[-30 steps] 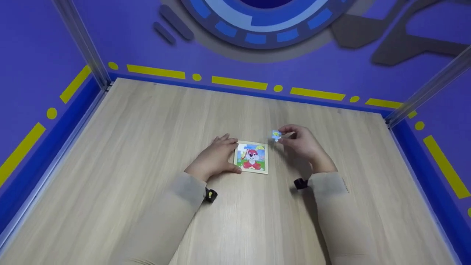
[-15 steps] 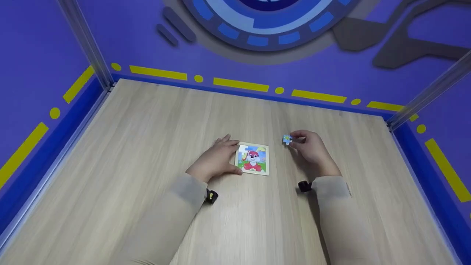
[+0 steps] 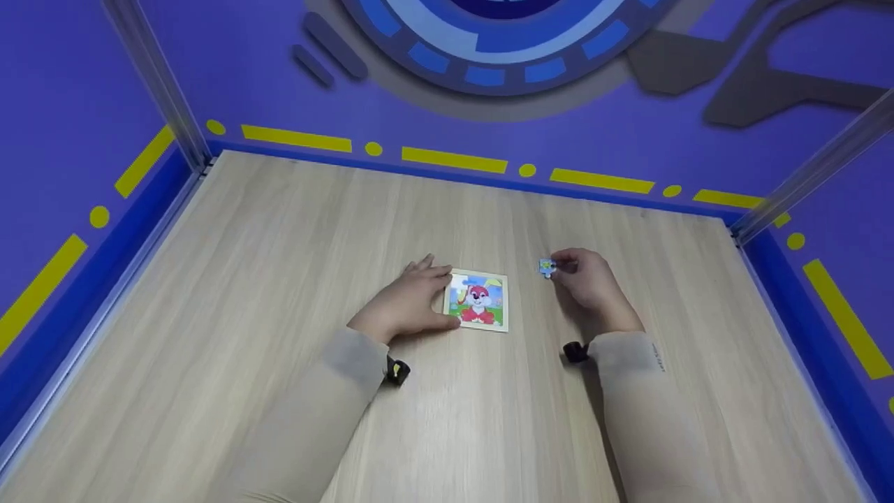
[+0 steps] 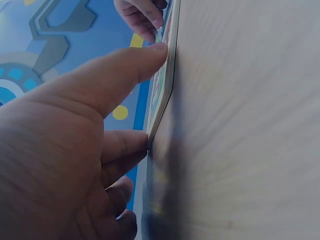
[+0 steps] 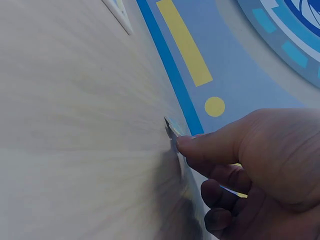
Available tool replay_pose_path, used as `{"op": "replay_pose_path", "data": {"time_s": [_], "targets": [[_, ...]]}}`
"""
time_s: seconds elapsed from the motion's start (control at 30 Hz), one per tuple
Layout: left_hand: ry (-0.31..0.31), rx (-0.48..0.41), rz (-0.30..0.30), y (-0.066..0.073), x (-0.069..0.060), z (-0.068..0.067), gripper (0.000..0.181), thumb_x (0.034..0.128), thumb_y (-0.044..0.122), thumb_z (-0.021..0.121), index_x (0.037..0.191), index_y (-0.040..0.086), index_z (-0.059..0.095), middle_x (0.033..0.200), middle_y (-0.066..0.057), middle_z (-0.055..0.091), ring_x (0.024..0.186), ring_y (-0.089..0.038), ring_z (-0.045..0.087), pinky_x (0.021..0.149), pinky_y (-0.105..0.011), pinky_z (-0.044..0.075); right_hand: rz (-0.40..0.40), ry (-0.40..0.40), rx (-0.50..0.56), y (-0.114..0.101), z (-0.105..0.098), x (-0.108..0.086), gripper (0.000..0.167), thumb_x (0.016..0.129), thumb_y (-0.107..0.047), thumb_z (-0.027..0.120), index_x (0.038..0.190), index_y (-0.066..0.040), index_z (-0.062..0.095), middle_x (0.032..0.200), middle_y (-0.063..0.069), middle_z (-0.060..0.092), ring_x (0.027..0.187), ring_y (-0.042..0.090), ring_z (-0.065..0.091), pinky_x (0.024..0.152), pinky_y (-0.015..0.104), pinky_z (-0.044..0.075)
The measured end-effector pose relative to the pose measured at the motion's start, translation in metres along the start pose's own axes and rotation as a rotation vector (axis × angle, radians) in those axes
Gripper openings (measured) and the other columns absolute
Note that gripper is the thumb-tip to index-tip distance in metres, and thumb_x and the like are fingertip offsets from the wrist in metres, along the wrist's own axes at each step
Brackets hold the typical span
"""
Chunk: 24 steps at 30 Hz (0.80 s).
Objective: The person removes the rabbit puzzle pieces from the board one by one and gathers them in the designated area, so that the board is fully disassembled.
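Observation:
A small square jigsaw puzzle [image 3: 478, 304] in a pale wooden frame shows a red and white cartoon rabbit. It lies flat on the table, and a patch at its upper left is pale. My left hand [image 3: 405, 300] holds its left side, thumb at the near corner and a finger at the far one. To the right of the puzzle, my right hand [image 3: 592, 285] pinches a blue jigsaw piece [image 3: 545, 267] between thumb and finger. In the right wrist view the piece [image 5: 173, 126] is seen edge-on, tilted, close to the tabletop; whether it touches is unclear.
The wood-grain table [image 3: 293, 230] is walled at the back and sides by purple-blue panels [image 3: 230, 63] with yellow marks. Metal posts stand at both back corners. A black strap-on device [image 3: 575, 351] sits at each wrist.
My right hand has moved right with the jigsaw piece, away from the puzzle, and a little nearer to me. During the last half second it has barely moved. My left hand stays on the puzzle.

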State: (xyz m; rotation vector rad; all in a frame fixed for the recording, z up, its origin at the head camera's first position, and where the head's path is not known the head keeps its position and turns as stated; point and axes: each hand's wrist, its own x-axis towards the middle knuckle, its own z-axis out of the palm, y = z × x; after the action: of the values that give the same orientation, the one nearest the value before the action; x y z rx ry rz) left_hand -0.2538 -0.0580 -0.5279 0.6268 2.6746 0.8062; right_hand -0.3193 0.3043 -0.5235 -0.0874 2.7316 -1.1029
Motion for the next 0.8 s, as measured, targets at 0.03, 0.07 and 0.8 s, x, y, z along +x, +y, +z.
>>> {"op": "replay_pose_path", "data": {"time_s": [0.03, 0.07, 0.8], "targets": [[0.002, 0.000, 0.000, 0.000, 0.000, 0.000, 0.094, 0.0992, 0.051, 0.085, 0.171, 0.004, 0.048, 0.186, -0.006, 0.038, 0.180, -0.033, 0.012, 0.149, -0.050, 0.009, 0.001, -0.001, 0.006, 0.000, 0.000, 0.000, 0.042, 0.111, -0.008, 0.065, 0.152, 0.003, 0.065, 0.151, 0.027, 0.066, 0.136, 0.038, 0.062, 0.121, 0.056, 0.052], [0.004, -0.002, 0.000, 0.000, 0.000, 0.000, 0.092, 0.0998, 0.051, 0.084, 0.171, 0.004, 0.048, 0.186, -0.006, 0.038, 0.180, -0.034, 0.012, 0.149, -0.050, 0.009, -0.001, -0.003, 0.004, 0.001, 0.000, 0.000, 0.042, 0.111, -0.009, 0.065, 0.152, 0.003, 0.065, 0.152, 0.027, 0.066, 0.138, 0.039, 0.062, 0.123, 0.057, 0.051], [-0.008, 0.025, -0.003, 0.001, 0.003, 0.002, 0.092, 0.1001, 0.048, 0.086, 0.170, 0.002, 0.048, 0.185, -0.012, 0.039, 0.179, -0.038, 0.017, 0.149, -0.055, 0.010, -0.144, -0.088, 0.052, -0.066, 0.054, -0.019, 0.034, 0.111, -0.015, 0.072, 0.145, -0.014, 0.073, 0.143, 0.010, 0.071, 0.130, 0.033, 0.067, 0.115, 0.051, 0.061]]}}
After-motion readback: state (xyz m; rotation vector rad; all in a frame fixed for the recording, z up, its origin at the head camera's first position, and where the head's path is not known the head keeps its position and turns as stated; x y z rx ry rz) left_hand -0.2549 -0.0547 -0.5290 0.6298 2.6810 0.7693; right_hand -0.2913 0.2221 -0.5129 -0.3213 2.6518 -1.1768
